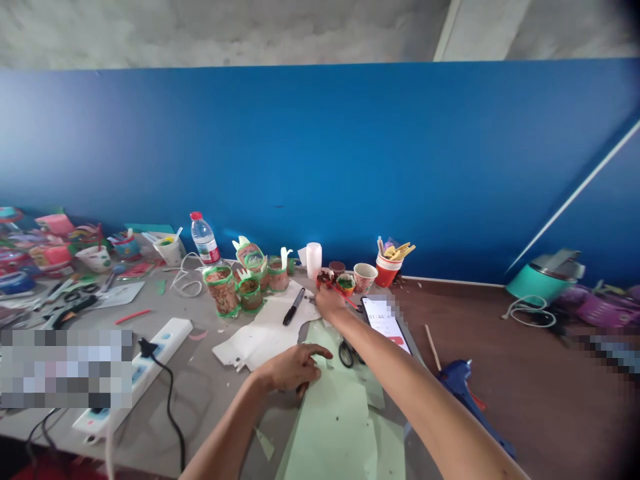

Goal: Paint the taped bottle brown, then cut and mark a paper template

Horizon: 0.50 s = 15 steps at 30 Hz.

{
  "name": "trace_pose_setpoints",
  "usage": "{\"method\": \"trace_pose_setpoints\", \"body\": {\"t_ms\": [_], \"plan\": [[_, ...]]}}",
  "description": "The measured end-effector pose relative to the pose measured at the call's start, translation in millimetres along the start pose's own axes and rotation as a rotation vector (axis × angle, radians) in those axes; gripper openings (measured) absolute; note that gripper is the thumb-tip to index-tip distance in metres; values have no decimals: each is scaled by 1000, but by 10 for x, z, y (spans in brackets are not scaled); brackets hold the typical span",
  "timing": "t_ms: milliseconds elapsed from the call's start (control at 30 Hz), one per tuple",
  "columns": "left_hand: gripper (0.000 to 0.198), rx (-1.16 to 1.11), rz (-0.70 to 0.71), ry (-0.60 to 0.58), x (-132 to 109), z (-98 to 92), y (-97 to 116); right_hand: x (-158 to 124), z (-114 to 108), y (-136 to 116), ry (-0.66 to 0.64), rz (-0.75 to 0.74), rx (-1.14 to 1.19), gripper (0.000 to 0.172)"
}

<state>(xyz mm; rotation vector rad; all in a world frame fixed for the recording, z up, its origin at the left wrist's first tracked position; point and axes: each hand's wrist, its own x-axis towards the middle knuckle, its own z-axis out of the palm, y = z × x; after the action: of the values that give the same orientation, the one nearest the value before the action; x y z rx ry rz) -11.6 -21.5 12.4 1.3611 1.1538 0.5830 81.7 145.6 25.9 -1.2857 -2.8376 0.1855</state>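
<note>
My left hand (295, 367) hovers over the edge of a pale green paper sheet (337, 423), index finger stretched out and the fingers apart, holding nothing I can see. My right hand (330, 303) reaches forward to a small cup of dark crumbly material (325, 277); its fingertips are at the cup, too small and hidden to show a grip. Beside that cup stand a small cup with green contents (346, 283) and a patterned paper cup (365, 277). Partly under my right forearm lie black-handled scissors (346, 355). A black marker (294, 307) rests on white paper (265, 327).
Several green-rimmed jars (221, 291) and a water bottle (204, 240) stand at the back. A red cup of yellow utensils (389, 270), a phone (384, 323) and a blue glue gun (463, 393) are on the right. A power strip (173, 333) with cords lies left.
</note>
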Motion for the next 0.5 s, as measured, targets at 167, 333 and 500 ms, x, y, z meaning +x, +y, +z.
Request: {"method": "trace_pose_setpoints", "body": {"t_ms": [167, 333, 500], "plan": [[49, 15, 0, -8, -2, -4, 24, -64, -76, -84, 104, 64, 6, 31], [46, 42, 28, 8, -10, -5, 31, -496, -295, -211, 272, -21, 108, 26], [41, 43, 56, 45, 35, -21, -48, -1201, -498, -107, 440, -62, 260, 27]]}}
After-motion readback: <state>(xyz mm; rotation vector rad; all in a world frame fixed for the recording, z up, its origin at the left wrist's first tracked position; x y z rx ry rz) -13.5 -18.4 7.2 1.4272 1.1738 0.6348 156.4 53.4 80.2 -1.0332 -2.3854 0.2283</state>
